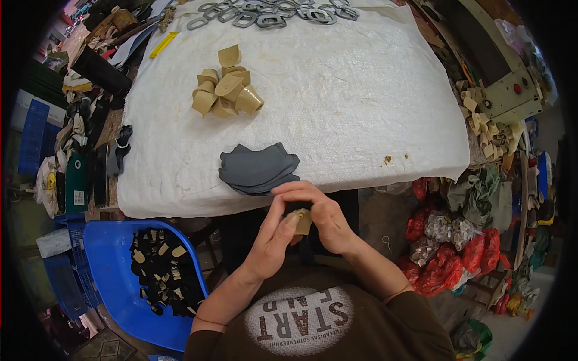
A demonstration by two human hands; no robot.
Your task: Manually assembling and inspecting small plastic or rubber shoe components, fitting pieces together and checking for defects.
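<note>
A tan moulded block that looks like a shoe heel point(303, 224) is between my two hands, just off the table's near edge. My left hand point(269, 240) is closed on it, its thumb pressed against the tan surface. The curled fingers of my right hand point(330, 224) wrap round its other side and meet the left fingers at the top. Something dark shows between the hands; I cannot tell whether it is material or a gap. Right beyond my fingertips lies a stack of dark grey cut pieces point(259, 167). Farther back is a pile of tan heels point(229, 87).
A white woven sheet point(361, 114) covers the table, with grey oval rings point(271, 20) along its far edge. At my left stands a blue basin point(114, 283) of black and tan pieces. Red plastic bags point(442, 268) lie at right, below more tan pieces point(481, 129).
</note>
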